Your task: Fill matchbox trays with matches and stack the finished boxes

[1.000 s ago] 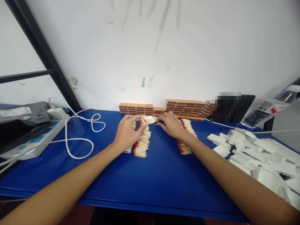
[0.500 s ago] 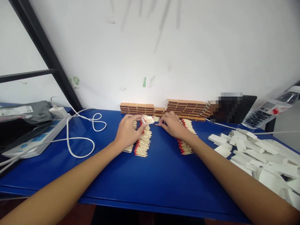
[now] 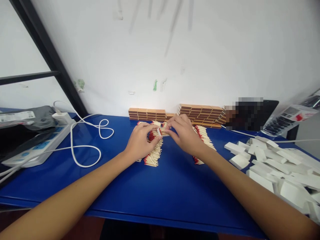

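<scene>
My left hand [image 3: 139, 141] pinches a small white matchbox tray [image 3: 159, 132] between thumb and fingers, its narrow side tipped toward me. Close on its right, my right hand [image 3: 184, 135] has thumb and fingertips pressed together at the tray's edge, apparently on a match, mostly hidden by the fingers. Under and beside the left hand lies a pile of red-tipped matches [image 3: 153, 156]. A second row of matches [image 3: 205, 137] is partly covered by my right hand and forearm.
Stacked brown matchboxes [image 3: 147, 115] line the wall, with a taller stack [image 3: 202, 115] to their right. Many white trays [image 3: 268, 163] are heaped at right, near a plastic bottle [image 3: 285, 118] and a dark screen [image 3: 268, 115]. A power strip [image 3: 47, 145] and white cable [image 3: 86, 146] occupy the left.
The tray in my left hand has turned from showing its matches to showing a narrow side. My right hand has risen slightly and moved left, up to the tray.
</scene>
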`<state>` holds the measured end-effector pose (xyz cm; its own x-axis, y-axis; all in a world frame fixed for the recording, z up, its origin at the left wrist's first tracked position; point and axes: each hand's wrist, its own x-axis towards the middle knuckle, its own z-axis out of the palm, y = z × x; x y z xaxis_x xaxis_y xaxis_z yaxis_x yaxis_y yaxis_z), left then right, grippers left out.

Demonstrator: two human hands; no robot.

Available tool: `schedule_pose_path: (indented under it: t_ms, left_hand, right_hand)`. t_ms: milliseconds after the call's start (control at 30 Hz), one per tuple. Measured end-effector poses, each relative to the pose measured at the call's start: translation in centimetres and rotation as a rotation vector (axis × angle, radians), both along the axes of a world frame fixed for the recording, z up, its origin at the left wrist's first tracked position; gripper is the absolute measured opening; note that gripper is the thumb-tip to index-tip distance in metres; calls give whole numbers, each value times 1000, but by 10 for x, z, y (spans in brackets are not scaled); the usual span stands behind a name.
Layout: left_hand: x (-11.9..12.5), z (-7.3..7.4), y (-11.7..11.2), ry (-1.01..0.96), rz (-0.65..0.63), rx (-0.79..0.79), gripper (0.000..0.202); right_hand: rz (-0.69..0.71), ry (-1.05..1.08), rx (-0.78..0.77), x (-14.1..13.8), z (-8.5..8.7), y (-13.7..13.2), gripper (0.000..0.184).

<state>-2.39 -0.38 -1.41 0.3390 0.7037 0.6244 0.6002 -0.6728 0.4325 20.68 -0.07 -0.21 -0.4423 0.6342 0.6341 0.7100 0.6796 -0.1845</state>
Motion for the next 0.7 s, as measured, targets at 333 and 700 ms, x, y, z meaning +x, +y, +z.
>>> schedule_pose_path:
  t_ms: [333,700]
  left_hand:
    - [0,-1,1,4,-28,4,31]
    - [2,6,-1,-54,138,-109,24]
  right_hand:
    - [-7,-24,33,7,-2,5,9]
    - [-545,-56,-97,29,-10,24,26]
